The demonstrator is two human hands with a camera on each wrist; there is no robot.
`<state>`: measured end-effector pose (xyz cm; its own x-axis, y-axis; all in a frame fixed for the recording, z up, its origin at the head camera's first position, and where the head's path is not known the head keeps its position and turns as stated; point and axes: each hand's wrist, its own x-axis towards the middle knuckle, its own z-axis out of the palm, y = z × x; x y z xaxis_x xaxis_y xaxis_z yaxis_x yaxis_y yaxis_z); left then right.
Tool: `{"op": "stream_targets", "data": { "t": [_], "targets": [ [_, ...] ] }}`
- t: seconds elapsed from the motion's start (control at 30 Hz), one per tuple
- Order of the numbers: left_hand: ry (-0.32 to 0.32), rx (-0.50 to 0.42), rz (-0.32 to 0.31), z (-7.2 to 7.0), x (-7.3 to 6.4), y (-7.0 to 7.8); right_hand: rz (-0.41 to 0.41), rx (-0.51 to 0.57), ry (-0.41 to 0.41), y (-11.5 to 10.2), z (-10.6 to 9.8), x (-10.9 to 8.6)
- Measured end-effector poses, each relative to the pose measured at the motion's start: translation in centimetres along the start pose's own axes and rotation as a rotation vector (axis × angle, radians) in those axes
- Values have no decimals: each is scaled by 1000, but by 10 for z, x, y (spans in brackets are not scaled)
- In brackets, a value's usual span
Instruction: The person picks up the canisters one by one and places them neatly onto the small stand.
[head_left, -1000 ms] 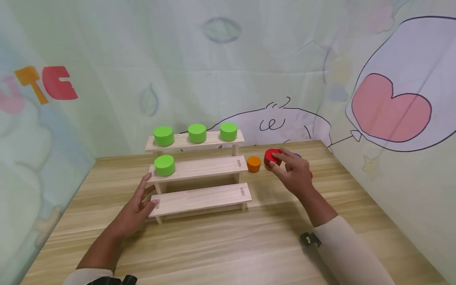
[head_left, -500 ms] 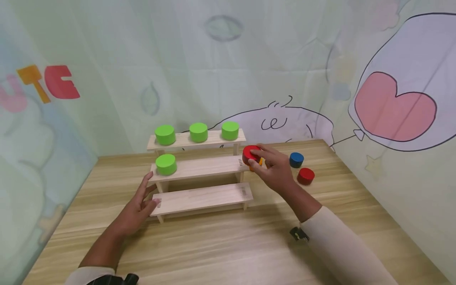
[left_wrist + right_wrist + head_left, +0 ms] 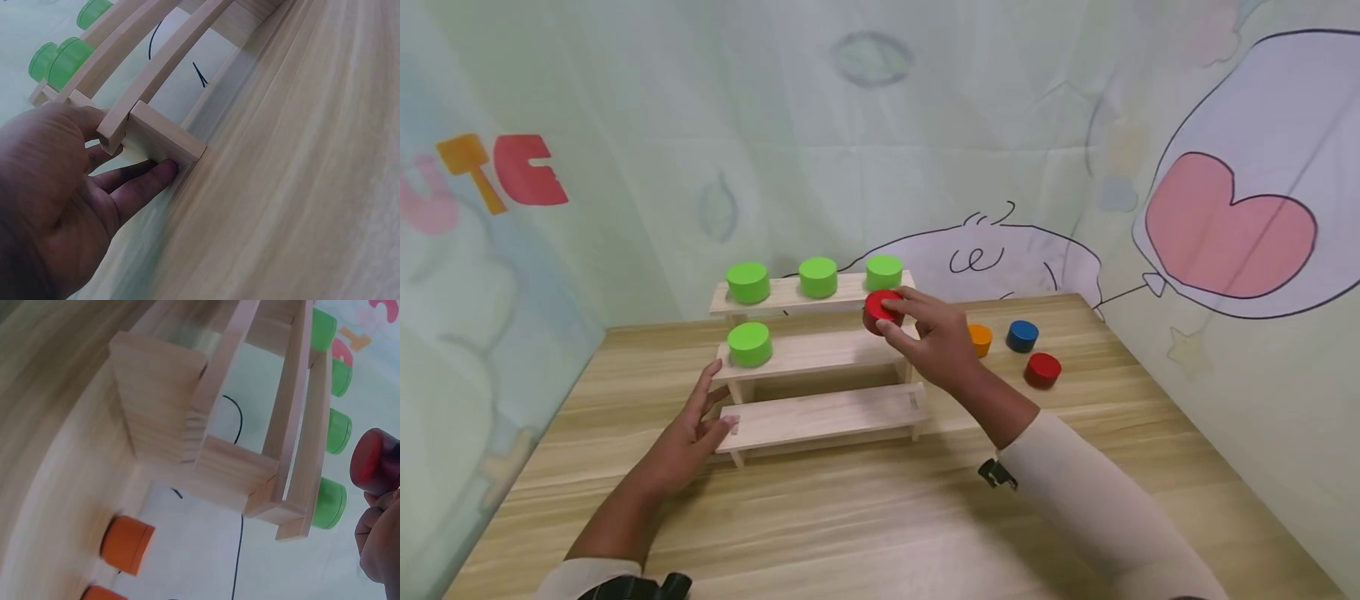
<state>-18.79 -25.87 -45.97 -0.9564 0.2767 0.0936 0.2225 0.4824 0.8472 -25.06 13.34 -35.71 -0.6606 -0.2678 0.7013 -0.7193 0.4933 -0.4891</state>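
A three-tier wooden stand (image 3: 820, 415) rests on the table. Three green cylinder blocks line its top tier, the middle one of these (image 3: 817, 278) among them. Another green block (image 3: 749, 346) sits at the left end of the middle tier. My left hand (image 3: 679, 450) grips the stand's left end; its thumb lies on the lowest board, and fingers touch the side panel (image 3: 159, 134). Between thumb and fingers, my right hand (image 3: 936, 337) pinches a red cylinder block (image 3: 880, 312), raised above the right part of the middle tier. The right wrist view shows this red block (image 3: 370, 464) only partly.
On the table right of the stand lie an orange block (image 3: 980, 340), a blue block (image 3: 1022, 336) and another red block (image 3: 1042, 370). Two orange ones appear in the right wrist view, one nearer the stand (image 3: 127, 544). A printed curtain (image 3: 760, 167) hangs behind.
My right hand has carried the red block leftward from the table's right side to above the middle tier. The blue and other red blocks have come into full view. My left hand stays put.
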Motion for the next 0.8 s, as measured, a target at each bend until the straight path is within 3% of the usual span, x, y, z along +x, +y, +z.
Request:
{"op": "stream_targets", "data": {
  "t": [0.3, 0.53, 0.8],
  "targets": [
    [0, 0, 16, -1, -1, 1, 53, 31, 15, -12, 16, 14],
    [1, 18, 15, -2, -2, -1, 82, 149, 65, -15, 32, 19],
    [7, 12, 14, -1, -1, 2, 87, 149, 18, -23, 47, 22]
  ]
}}
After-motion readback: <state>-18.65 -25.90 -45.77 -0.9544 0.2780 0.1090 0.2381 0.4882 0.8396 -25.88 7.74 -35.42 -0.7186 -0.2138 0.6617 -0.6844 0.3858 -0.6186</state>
